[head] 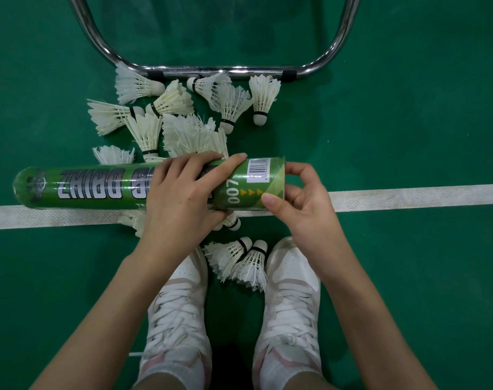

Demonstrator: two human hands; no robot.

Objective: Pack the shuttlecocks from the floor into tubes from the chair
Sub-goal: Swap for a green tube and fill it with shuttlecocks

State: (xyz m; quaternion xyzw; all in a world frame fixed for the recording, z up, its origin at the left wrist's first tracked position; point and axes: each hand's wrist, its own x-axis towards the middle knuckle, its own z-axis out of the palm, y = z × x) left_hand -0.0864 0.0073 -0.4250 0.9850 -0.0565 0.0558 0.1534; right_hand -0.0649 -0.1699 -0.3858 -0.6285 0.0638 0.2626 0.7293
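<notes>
Left hand (180, 198) grips the green tube (121, 185) held level over the shuttlecocks (183, 119) strewn on the floor toward 12 o'clock; right hand (298, 204) pinches its 3 o'clock end. Risk: the tube slipping onto and crushing feathers underneath. Tube contents cannot be told; shrink wrap looks intact

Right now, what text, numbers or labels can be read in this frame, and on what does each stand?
"ZHIBO": large silver letters, upside down in this view, on the green tube.
A second large word beside it: partly covered by the left hand, unreadable.
"007": on the tube near its right end, above yellow triangles.
Barcode label: digits too small to read.
Emblem at the tube's left end: blurred.
</notes>
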